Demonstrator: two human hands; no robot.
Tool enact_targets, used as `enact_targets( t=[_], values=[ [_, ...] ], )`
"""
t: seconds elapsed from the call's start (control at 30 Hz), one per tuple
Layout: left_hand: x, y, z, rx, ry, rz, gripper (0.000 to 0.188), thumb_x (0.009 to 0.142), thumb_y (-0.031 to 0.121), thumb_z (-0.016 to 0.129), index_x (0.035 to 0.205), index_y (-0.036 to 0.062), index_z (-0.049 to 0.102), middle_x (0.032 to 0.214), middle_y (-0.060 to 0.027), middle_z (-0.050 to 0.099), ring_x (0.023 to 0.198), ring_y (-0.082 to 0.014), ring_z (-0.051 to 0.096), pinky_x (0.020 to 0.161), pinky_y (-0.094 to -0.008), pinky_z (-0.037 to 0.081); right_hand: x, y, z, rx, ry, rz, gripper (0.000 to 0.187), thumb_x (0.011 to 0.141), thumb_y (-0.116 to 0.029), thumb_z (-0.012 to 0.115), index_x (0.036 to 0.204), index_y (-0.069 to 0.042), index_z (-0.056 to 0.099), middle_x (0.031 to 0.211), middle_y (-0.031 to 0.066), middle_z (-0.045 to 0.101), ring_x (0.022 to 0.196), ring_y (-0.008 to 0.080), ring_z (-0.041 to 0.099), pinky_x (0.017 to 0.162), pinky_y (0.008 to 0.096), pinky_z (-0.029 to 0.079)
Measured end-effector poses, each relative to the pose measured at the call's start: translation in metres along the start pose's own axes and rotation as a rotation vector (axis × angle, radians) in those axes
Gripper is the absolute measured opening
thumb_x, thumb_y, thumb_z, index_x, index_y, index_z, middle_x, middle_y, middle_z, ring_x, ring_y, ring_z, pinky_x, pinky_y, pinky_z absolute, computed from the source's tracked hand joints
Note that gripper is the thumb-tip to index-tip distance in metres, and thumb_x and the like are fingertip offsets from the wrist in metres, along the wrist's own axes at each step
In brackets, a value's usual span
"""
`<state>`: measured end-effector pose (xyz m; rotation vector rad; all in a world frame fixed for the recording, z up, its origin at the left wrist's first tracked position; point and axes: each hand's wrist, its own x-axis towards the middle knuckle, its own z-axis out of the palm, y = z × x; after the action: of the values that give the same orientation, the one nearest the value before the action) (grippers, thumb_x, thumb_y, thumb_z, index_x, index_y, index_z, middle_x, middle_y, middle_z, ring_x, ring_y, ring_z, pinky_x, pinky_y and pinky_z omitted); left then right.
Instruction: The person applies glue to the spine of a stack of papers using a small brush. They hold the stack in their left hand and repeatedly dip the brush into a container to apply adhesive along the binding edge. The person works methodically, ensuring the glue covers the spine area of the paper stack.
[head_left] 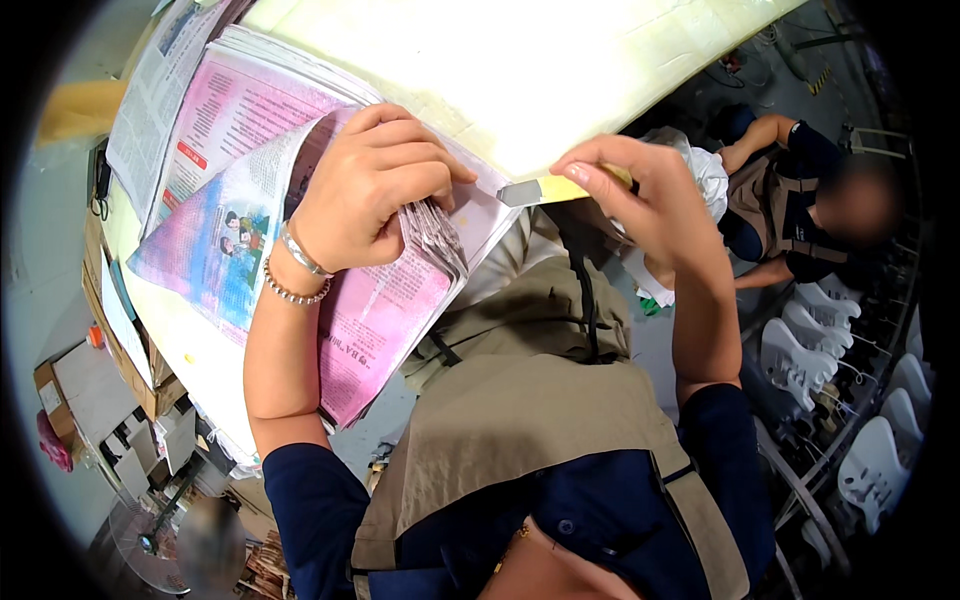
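My left hand [378, 185] is closed, its fingers curled over the folded edge of a thick newspaper stack [375, 325] stained pink and purple. A loose sheet [215, 240] with a small cartoon picture fans out to the left beneath my wrist. Raised just past the stack's right corner, my right hand [640, 195] grips a yellow-handled knife [555, 189]. Its short, wide grey blade points left toward the paper edges, close to my left fingertips. Whether the blade touches the top sheet, I cannot tell.
The papers lie on a pale padded table [480, 75]. Another person [780, 190] in a brown apron works at the right. Several white guitar-shaped bodies [800, 355] stand along a rack on that side. A fan [150, 540] stands at the lower left, near cardboard sheets [125, 315].
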<state>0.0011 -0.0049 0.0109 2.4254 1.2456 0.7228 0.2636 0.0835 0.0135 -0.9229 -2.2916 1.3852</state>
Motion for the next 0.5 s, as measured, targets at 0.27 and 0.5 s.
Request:
enact_targets(
  t=[0.27,0.5],
  values=[
    [0.000,-0.005,0.007,-0.002,-0.007,-0.008,0.038,0.074,0.046,0.051,0.071,0.0087,0.057,0.099,-0.0057,0.070,0.085,-0.0261,0.060,0.086,-0.0371,0.041,0.049,0.025,0.001,0.231,-0.434,0.030,0.021,0.095,-0.019,0.058,0.095,-0.003,0.071,0.064,-0.0033,0.054,0.057,0.0032,0.042,0.050,0.0199,0.032],
    [0.003,0.001,0.006,-0.056,0.054,0.003,0.031,0.048,-0.008,0.049,0.073,0.0084,0.057,0.087,-0.0002,0.066,0.087,-0.0261,0.056,0.084,-0.0355,0.041,0.042,0.021,-0.001,0.191,-0.417,0.042,0.019,0.094,-0.020,0.060,0.097,-0.004,0.071,0.059,-0.0037,0.052,0.051,0.0023,0.041,0.045,0.0195,0.029]
  ],
)
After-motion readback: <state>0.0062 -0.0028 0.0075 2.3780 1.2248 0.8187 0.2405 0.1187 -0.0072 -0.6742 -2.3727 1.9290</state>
